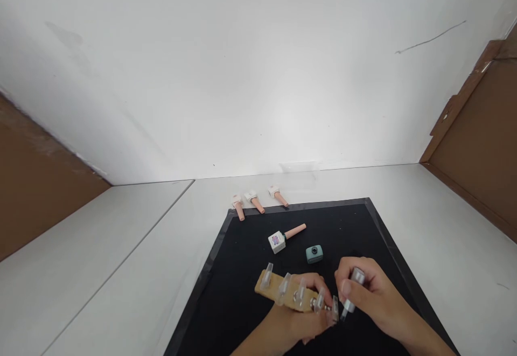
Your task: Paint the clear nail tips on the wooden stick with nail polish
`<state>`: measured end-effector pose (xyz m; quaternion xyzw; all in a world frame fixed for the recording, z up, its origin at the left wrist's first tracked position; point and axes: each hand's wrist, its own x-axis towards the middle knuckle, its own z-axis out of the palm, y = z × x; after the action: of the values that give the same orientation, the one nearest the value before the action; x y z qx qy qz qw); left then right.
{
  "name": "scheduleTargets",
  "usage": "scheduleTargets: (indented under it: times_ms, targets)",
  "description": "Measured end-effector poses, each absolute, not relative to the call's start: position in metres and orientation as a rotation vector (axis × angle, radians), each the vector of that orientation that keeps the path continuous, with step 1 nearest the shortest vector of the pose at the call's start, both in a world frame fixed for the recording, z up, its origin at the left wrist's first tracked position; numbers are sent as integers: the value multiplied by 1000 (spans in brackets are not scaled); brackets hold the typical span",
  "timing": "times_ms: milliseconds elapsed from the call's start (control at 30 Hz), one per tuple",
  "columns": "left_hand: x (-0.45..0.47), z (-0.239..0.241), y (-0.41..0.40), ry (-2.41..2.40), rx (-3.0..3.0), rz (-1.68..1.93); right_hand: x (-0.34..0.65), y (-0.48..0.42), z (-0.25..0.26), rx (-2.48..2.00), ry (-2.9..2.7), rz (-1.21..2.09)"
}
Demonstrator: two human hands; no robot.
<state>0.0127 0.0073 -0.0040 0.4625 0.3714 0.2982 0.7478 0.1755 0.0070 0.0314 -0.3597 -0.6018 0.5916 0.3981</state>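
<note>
Fingers (346, 269) of the right hand (374, 298) pinch a silver-handled brush (348, 306), lower right, angled beside clear nail tips (300, 292) — their tan strip (274, 285), lower centre, gripped near one end by the left hand (297, 321), apparently leaving them exposed — uncapped teal bottle (314, 256) above.

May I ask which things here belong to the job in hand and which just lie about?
Apparently in use:
tan bar with clear plastic tips, in the left hand
silver-handled brush, in the right hand
small open teal bottle

Apparently lying about:
white square bottle with pink cap
three white, pink-capped bottles, farther back
</note>
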Motion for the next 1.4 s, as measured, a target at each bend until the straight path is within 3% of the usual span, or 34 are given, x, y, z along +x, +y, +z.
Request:
scheduleTargets:
  times_ms: [633,867,1400]
  targets:
    - [8,-9,3,796,1043,649,175,7,27,-1081,-1265,1322]
    - [13,1,7,834,1036,653,175,5,31,-970,-1527,1409]
    - [10,-2,7,774,1076,676,177,8,37,-1112,-1497,1107]
